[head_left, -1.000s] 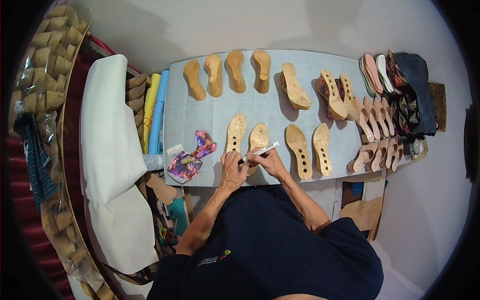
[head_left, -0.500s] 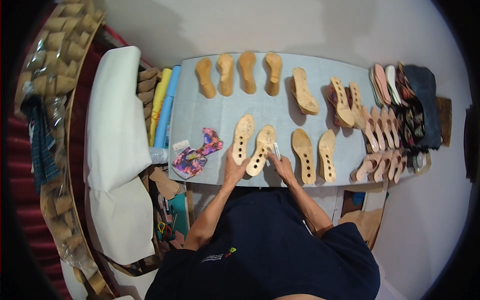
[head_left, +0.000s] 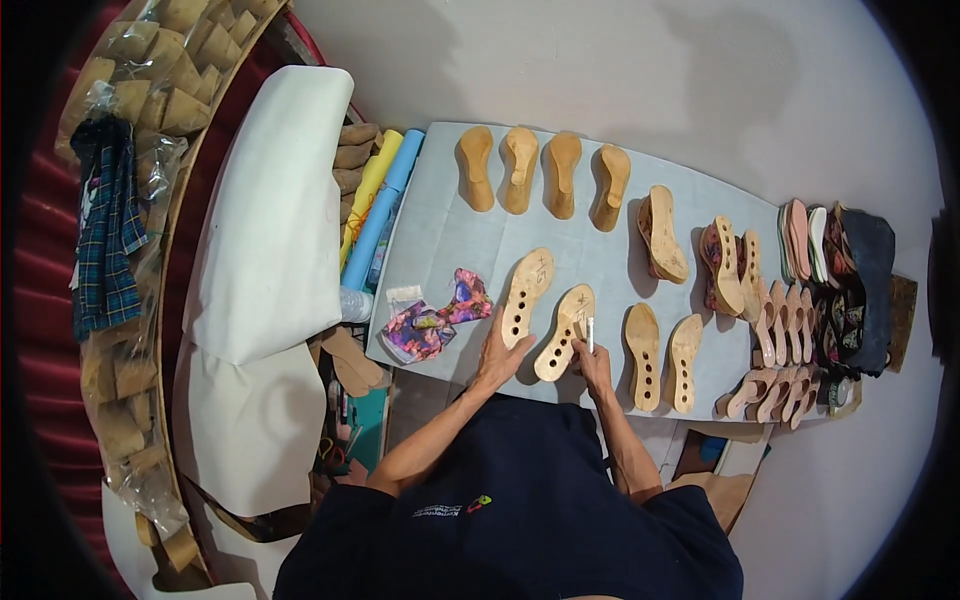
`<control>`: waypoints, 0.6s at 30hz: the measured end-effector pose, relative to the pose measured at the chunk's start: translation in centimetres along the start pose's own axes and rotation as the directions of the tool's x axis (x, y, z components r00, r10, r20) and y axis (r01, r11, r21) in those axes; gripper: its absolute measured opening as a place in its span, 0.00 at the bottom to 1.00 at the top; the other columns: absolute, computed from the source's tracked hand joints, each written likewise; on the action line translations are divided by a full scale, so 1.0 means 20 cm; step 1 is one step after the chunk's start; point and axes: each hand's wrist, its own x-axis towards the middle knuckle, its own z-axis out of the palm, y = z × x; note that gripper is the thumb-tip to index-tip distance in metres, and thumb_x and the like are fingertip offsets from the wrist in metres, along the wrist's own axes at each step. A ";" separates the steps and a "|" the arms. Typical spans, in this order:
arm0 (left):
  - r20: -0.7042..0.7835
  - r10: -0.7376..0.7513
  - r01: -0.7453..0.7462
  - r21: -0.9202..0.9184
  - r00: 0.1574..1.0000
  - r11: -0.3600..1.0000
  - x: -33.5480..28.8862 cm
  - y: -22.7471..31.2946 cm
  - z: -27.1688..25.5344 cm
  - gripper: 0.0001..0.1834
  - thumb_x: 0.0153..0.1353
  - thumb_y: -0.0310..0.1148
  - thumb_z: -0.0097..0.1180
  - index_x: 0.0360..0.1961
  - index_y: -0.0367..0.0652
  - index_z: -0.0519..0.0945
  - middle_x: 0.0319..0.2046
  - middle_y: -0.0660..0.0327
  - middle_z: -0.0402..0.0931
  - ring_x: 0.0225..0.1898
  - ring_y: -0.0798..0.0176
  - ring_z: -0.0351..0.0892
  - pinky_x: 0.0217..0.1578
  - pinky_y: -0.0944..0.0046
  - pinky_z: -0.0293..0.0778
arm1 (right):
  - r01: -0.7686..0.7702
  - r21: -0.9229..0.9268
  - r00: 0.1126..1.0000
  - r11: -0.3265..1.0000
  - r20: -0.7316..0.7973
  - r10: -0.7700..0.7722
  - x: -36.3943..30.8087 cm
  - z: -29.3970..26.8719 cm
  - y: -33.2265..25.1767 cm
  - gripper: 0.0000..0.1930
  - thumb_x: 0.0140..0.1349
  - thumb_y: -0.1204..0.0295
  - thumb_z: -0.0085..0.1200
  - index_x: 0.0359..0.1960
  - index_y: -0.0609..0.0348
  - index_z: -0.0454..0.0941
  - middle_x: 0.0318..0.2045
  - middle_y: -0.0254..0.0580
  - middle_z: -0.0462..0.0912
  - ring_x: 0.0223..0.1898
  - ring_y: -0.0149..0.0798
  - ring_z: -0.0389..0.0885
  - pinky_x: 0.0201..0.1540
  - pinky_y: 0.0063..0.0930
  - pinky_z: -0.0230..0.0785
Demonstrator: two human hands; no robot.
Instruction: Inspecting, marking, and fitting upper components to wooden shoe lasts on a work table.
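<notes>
Two pale wooden shoe soles with rows of dark holes lie side by side before me at the table's near edge. My left hand (head_left: 499, 358) is closed round the heel end of the left sole (head_left: 528, 285), its thumb on the right side. In my right hand (head_left: 592, 366) a slim white pen (head_left: 590, 333) stands up between the fingers. That hand touches the right edge of the other sole (head_left: 566, 335), which has pen marks near its toe end. Farther right lie two more holed soles (head_left: 642, 345) (head_left: 684, 362), apart from my hands.
Wooden shoe lasts (head_left: 563, 175) stand along the far edge of the grey-covered table (head_left: 430, 225). Floral fabric pieces (head_left: 425, 330) lie left of my hands. Wooden sandals (head_left: 722, 265) and several pink sandals (head_left: 780, 320) stand at right. White sheet material (head_left: 265, 220) hangs at left.
The whole view has turned, so the table sits farther right and lower and looks tilted. Both hands stay at the same soles, and the pen remains in my right hand.
</notes>
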 end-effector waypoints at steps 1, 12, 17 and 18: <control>0.008 -0.004 0.004 0.012 1.000 1.000 0.03 -0.03 -0.01 0.52 0.60 0.42 0.70 0.76 0.30 0.53 0.65 0.38 0.71 0.65 0.46 0.74 0.63 0.52 0.71 | -0.015 -0.057 0.998 0.998 -0.059 0.011 -0.01 0.00 -0.01 0.29 0.65 0.46 0.60 0.42 0.67 0.82 0.30 0.43 0.83 0.28 0.36 0.82 0.26 0.29 0.76; -0.293 0.060 -0.092 -0.097 0.954 0.991 0.40 0.07 -0.51 0.42 0.61 0.38 0.70 0.70 0.32 0.63 0.51 0.48 0.82 0.52 0.53 0.84 0.55 0.57 0.77 | -0.089 -0.439 0.967 0.894 -0.255 -0.029 -0.30 0.23 -0.34 0.59 0.51 0.33 0.66 0.73 0.68 0.62 0.49 0.73 0.83 0.52 0.66 0.84 0.55 0.50 0.76; -0.404 0.027 0.010 0.089 0.914 0.996 0.63 -0.07 -0.79 0.47 0.58 0.44 0.72 0.71 0.31 0.63 0.57 0.42 0.80 0.60 0.45 0.79 0.62 0.52 0.72 | 0.010 -0.405 0.964 0.914 -0.240 -0.117 -0.24 0.30 -0.30 0.49 0.50 0.47 0.70 0.68 0.69 0.70 0.42 0.66 0.87 0.45 0.58 0.89 0.49 0.45 0.80; -0.396 -0.008 0.047 0.090 0.918 0.995 0.66 -0.07 -0.82 0.49 0.57 0.45 0.72 0.72 0.31 0.62 0.59 0.40 0.78 0.62 0.42 0.77 0.64 0.51 0.70 | 0.012 -0.408 0.964 0.913 -0.238 -0.120 -0.24 0.32 -0.36 0.49 0.50 0.47 0.70 0.68 0.69 0.70 0.42 0.66 0.87 0.45 0.58 0.89 0.49 0.45 0.80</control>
